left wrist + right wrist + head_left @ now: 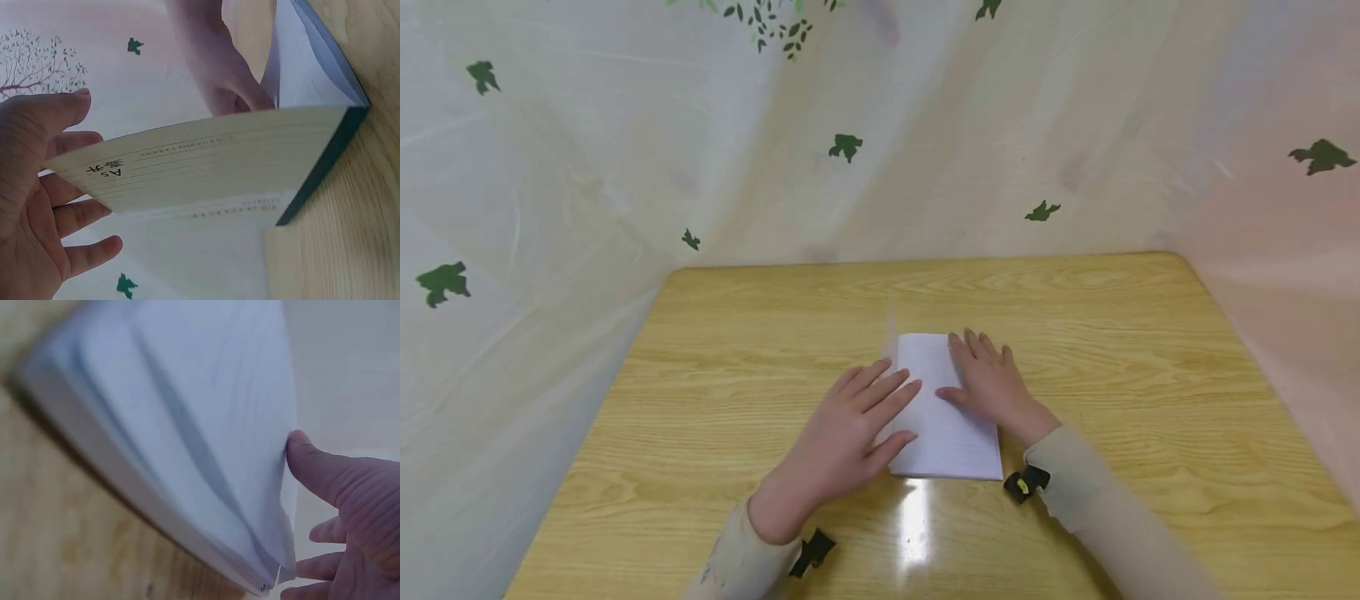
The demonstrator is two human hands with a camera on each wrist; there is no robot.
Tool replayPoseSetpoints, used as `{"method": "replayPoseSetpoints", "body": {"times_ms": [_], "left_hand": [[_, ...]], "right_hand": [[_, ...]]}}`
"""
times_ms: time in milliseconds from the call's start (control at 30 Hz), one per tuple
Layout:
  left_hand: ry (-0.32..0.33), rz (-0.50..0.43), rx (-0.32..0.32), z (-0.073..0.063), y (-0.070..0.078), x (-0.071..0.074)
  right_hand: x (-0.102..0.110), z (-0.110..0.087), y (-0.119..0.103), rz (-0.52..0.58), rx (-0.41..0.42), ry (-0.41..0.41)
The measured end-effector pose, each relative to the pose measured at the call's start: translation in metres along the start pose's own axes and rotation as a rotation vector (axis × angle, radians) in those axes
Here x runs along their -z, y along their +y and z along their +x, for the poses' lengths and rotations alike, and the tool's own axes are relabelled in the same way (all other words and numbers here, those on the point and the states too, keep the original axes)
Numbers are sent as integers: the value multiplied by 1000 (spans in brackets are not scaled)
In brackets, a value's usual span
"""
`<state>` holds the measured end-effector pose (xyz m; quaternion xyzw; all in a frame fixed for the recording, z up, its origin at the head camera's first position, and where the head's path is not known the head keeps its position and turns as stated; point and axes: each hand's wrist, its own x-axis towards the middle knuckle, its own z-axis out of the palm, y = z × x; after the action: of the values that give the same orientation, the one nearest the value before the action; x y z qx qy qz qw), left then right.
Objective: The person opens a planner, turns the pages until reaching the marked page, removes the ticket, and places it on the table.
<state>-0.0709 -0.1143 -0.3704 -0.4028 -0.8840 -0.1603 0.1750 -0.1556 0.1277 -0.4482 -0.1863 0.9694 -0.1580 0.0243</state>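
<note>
A notebook [943,433] lies on the table with its lined white pages facing up. Its cream cover [187,165], with dark spine tape and printed characters, stands raised at the left side. My left hand [846,433] is at that cover, fingers extended and touching its outer edge in the left wrist view. My right hand [992,387] rests at the right edge of the pages, fingers spread. In the right wrist view its thumb [319,465] touches the edge of the white pages [187,425], some slightly lifted and bowed; the other fingertips are beside the corner.
The wooden table [737,350] stretches around the notebook. A pale curtain [925,150] with green bird shapes hangs behind and at both sides. Black wrist straps [1027,483] show at the sleeves. A light reflection lies in front of the notebook.
</note>
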Motion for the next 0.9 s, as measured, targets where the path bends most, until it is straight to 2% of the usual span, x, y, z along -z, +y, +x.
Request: {"method": "replayPoseSetpoints", "body": {"times_ms": [200,300,567,733,900], "left_hand": [[3,46,113,-16,-16,3],[-26,62,178,-23,-23,2],[-204,57,337,-42,-37,-12],[-337,-4,422,-51,-48,-29],[-402,-71,449,-56,-54,-40]], "right_hand": [[-2,13,14,26,-110,-124],[0,16,20,61,-133,-148],[6,19,26,53,-124,-164],[9,19,25,56,-121,-167],[8,19,24,40,-127,-151]]}}
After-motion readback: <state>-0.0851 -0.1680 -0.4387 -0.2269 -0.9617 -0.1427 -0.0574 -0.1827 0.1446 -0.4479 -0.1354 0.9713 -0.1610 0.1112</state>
